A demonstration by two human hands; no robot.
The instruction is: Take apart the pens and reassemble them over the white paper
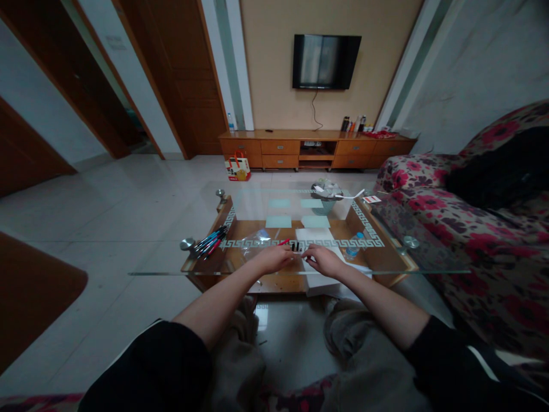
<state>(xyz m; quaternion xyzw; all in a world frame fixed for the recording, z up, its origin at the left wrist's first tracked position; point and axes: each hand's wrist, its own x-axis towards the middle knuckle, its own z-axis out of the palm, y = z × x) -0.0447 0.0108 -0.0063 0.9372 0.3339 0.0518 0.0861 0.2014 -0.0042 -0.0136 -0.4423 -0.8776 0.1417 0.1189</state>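
Note:
Over the near part of the glass table top (pixel 253 264), my left hand (pixel 277 258) and my right hand (pixel 322 260) face each other, a short gap apart. Their fingers are bent and drawn together at the tips. A thin pale piece (pixel 297 253) spans the gap between the fingertips; it is too small to name. Just beyond it are a few small black pieces (pixel 295 246). Something slim and red (pixel 283 242) shows by my left fingers. A pile of pens (pixel 210 242) lies at the table's left side.
Clear crumpled plastic (pixel 253 243) is left of my hands. A water bottle (pixel 354 245) and a white box (pixel 319 281) show around the lower shelf. Beyond stands a filled basket (pixel 328 205). A flowered sofa (pixel 412 171) borders the right; a paper bag (pixel 238 168) is on the floor.

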